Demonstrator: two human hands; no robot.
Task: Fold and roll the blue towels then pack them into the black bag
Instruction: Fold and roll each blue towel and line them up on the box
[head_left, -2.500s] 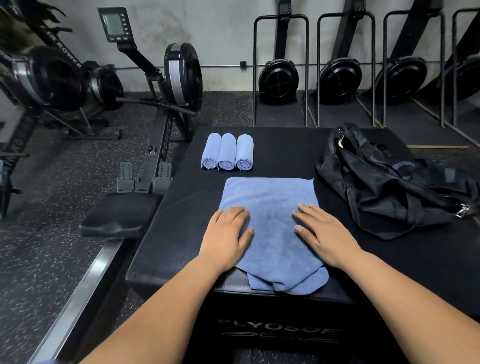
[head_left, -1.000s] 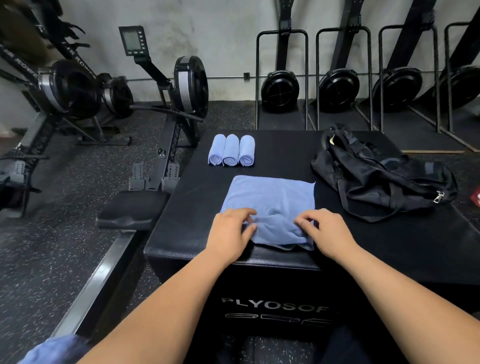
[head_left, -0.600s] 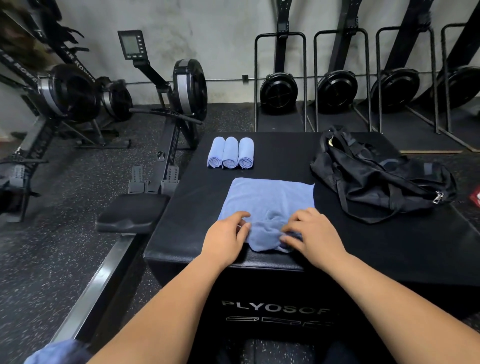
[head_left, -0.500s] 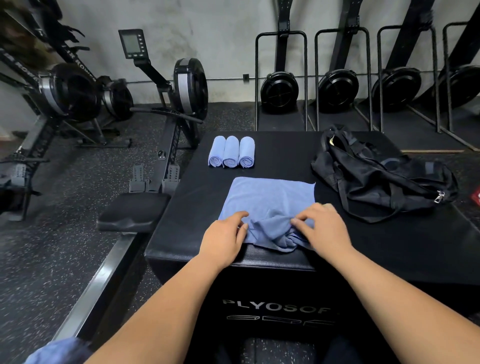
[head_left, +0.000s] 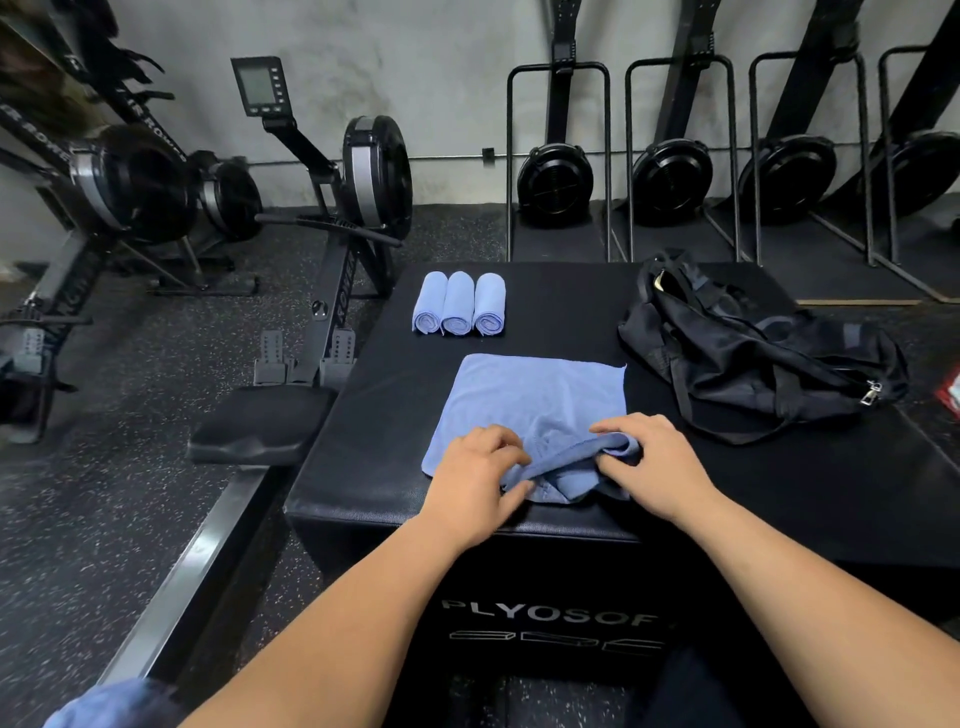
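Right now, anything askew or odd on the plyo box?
Only the roll start: the near edge of the flat blue towel is bunched unevenly between the left hand and right hand, thicker toward the right. The three rolled towels lie neatly side by side; the black bag is slumped, nothing spilled.

On the box (head_left: 363, 415) a towel (head_left: 540, 395) lies spread near the front edge. Three rolled towels (head_left: 459, 304) sit side by side, touching, at its eleven o'clock, and the bag (head_left: 753, 358) slumps at two. The left hand (head_left: 472, 473) and right hand (head_left: 654, 462) pinch its near hem at six. A rowing machine (head_left: 363, 171) stands on the floor at the box's ten.
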